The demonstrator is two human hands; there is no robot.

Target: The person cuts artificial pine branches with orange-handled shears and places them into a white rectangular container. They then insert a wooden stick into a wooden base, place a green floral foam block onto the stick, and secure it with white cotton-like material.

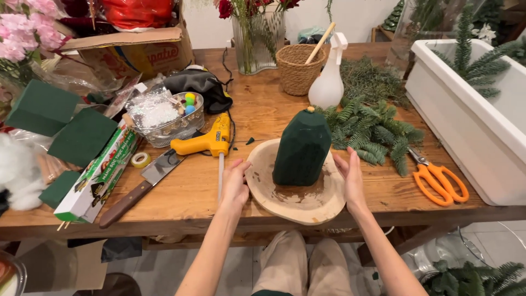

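Observation:
A dark green foam block (302, 147), carved into a rounded cone, stands upright in a shallow wooden bowl (293, 201) at the table's front edge. My left hand (235, 183) rests against the bowl's left rim with fingers straight. My right hand (350, 178) lies flat against the bowl's right rim. Neither hand grips anything. Just left of my left hand lies a yellow glue gun (205, 141) with a glue stick pointing toward me.
Fir sprigs (372, 131) and orange scissors (438, 181) lie to the right, beside a white trough (466, 120). A knife (142, 186), tape roll (141, 159), long box (98, 175), foam bricks (82, 136), glass bowl (167, 118), spray bottle (329, 82), basket (298, 68) and vase (257, 38) fill the left and back.

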